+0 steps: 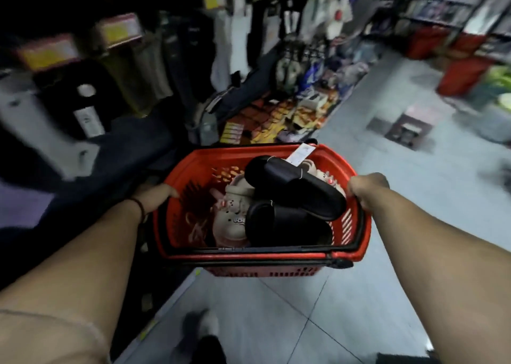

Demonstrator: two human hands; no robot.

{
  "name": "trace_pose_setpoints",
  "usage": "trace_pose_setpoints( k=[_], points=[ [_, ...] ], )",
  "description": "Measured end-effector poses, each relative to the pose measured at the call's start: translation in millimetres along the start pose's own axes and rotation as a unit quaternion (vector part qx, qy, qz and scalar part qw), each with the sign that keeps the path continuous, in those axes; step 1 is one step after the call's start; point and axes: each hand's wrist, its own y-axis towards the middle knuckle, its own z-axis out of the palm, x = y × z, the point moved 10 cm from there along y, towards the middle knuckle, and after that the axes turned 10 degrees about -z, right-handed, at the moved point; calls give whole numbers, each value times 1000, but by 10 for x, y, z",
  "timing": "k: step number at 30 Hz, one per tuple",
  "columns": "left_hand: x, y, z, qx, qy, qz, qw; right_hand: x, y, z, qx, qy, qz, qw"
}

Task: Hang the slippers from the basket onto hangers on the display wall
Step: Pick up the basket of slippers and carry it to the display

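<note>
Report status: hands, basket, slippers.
Left hand and right hand grip red basket sides. Black slippers, beige clogs inside, none hung. Display wall left, blurred.

Slippers (296,195) lie in the basket (210,153); display wall (138,68), blurred, apparently stands left.

A red basket (221,151) hangs mid-frame, gripped at its rim by the left hand (156,196) at the basket's 9 o'clock and the right hand (369,188) at its 3 o'clock. Inside, black slides (298,189) lie toward 3 o'clock, beige clogs (231,217) toward 9 o'clock, and a white tag (301,153) at 12 o'clock. The blurred display wall (138,68) fills the view's 10 to 12 o'clock, with pale tiled floor (387,170) from 2 to 6 o'clock
</note>
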Motion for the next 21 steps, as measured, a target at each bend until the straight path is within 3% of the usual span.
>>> trace_pose_setpoints(
  k=[4,8,11,16,21],
  points=[
    [-1010,743,703,63,79,13,995,-157,448,-472,-81,26,70,994],
    [-2253,1202,1410,98,156,91,979,-244,863,-909,-170,67,105,977],
    [-3126,1317,1937,78,206,173,960,-348,1174,-1138,-213,86,135,964],
    [-4286,1555,2960,63,236,212,946,-454,2225,-1444,-239,105,155,953],
    [-5134,1795,3881,57,285,191,937,-379,3641,-1756,-209,101,154,960]
  ],
)
